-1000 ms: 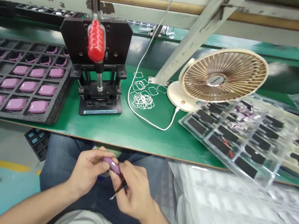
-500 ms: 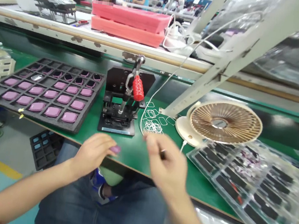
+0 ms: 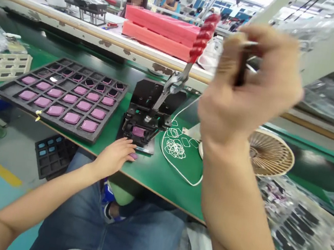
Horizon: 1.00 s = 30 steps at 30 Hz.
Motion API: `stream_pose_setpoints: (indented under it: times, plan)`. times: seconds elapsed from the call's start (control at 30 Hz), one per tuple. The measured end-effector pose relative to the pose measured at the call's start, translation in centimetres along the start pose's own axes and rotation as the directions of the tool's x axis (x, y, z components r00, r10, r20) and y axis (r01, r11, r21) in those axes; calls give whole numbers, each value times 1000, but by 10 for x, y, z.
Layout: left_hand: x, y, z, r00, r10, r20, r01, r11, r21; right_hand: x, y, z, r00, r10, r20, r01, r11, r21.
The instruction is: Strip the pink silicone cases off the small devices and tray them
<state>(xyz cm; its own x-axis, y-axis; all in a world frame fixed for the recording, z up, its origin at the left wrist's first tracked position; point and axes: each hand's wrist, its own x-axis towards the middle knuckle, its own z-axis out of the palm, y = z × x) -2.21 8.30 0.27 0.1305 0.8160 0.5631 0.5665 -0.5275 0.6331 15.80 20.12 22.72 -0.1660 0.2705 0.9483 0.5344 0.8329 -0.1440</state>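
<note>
My left hand (image 3: 115, 156) rests on the green bench edge just in front of the black hand press (image 3: 143, 115), its fingers closed on a small purple piece (image 3: 133, 156). Another purple piece (image 3: 138, 131) sits in the press nest. The press lever with its red handle (image 3: 202, 34) is tilted up and to the right. My right hand (image 3: 253, 85) is raised high and close to the camera, beside that handle and blurred. It is closed on a thin dark tool (image 3: 242, 67). I cannot tell whether it touches the handle.
A black foam tray (image 3: 9, 94) with several purple pieces lies left of the press. White rings (image 3: 175, 147) and a cable, a small fan (image 3: 271, 154) and clear trays of black parts (image 3: 299, 220) lie right. Pink foam trays (image 3: 161, 31) and other people are behind.
My right hand has risen from bench height to beside the red handle, and the lever now tilts up to the right. My left hand moved forward to the press base. The view has lifted.
</note>
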Motion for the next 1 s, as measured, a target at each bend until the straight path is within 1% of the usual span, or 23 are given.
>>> stream_pose_setpoints:
  times: [0.03, 0.07, 0.1, 0.13, 0.17, 0.23, 0.27, 0.3, 0.33, 0.37, 0.4, 0.43, 0.5, 0.53, 0.57, 0.6, 0.67, 0.73, 0.83, 0.9, 0.93, 0.97, 1.0]
  plan:
    - [-4, 3, -4, 999, -10, -36, 10, 1000, -9, -12, -2, -4, 999, -26, -26, 26, 1000, -1]
    - [-10, 6, -8, 997, -25, -76, 24, 1000, -16, -32, -4, -6, 998, -55, -19, 55, 999, 1]
    - [-16, 9, -12, 992, -45, -116, 43, 999, -23, -57, -5, -6, 991, -104, 79, 101, 994, 38]
    - [-24, 12, -16, 986, -67, -152, 64, 998, -30, -85, -5, -4, 952, -163, 260, 145, 986, 85]
    - [-31, 16, -19, 979, -89, -182, 83, 996, -36, -114, -3, 1, 895, -158, 417, 138, 987, 79]
    - [-44, 21, -23, 967, -123, -222, 116, 992, -43, -161, 5, 15, 766, -37, 642, 89, 995, -49]
    - [-49, 22, -24, 963, -133, -235, 127, 991, -39, -175, 10, 24, 696, 41, 717, 81, 987, -135]
    - [-52, 24, -24, 960, -136, -244, 132, 991, -30, -182, 15, 34, 634, 103, 767, 89, 975, -205]
    - [-53, 26, -24, 959, -131, -250, 132, 991, -15, -184, 21, 42, 583, 140, 800, 106, 963, -246]
    - [-53, 27, -23, 960, -121, -254, 126, 992, 5, -182, 26, 51, 547, 153, 823, 124, 958, -260]
    - [-51, 27, -23, 961, -105, -256, 116, 993, 30, -177, 30, 57, 527, 144, 837, 134, 959, -250]
    - [-47, 27, -23, 963, -86, -256, 103, 993, 56, -172, 34, 63, 520, 115, 846, 142, 965, -218]
    - [-36, 23, -23, 967, -47, -252, 77, 991, 110, -167, 41, 67, 537, 37, 843, 166, 975, -149]
    - [-30, 20, -23, 968, -32, -250, 67, 989, 133, -168, 43, 66, 561, -1, 828, 182, 976, -123]
    - [-22, 15, -22, 969, -19, -247, 58, 987, 153, -170, 45, 61, 598, -34, 801, 197, 975, -105]
    - [-14, 10, -20, 970, -9, -244, 51, 984, 168, -174, 45, 53, 644, -57, 763, 204, 974, -100]
    - [5, -1, -12, 974, 6, -228, 37, 982, 187, -184, 43, 29, 735, -56, 676, 184, 976, -119]
    - [26, -12, 0, 983, 24, -180, 12, 979, 201, -191, 37, -1, 793, -22, 608, 131, 982, -136]
    - [54, -22, 18, 996, 59, -61, -43, 969, 244, -193, 21, -40, 823, -2, 567, 66, 993, -93]
    - [66, -25, 24, 997, 70, 11, -70, 954, 292, -187, 7, -52, 829, -2, 559, 30, 999, -40]
    - [68, -27, 25, 997, 70, 35, -77, 945, 317, -182, -1, -50, 831, -3, 557, 8, 1000, -7]
    - [69, -28, 25, 996, 67, 51, -80, 938, 337, -175, -11, -43, 829, -5, 559, -16, 999, 32]
    - [68, -28, 25, 996, 63, 60, -80, 933, 350, -166, -23, -30, 821, -9, 572, -40, 996, 74]
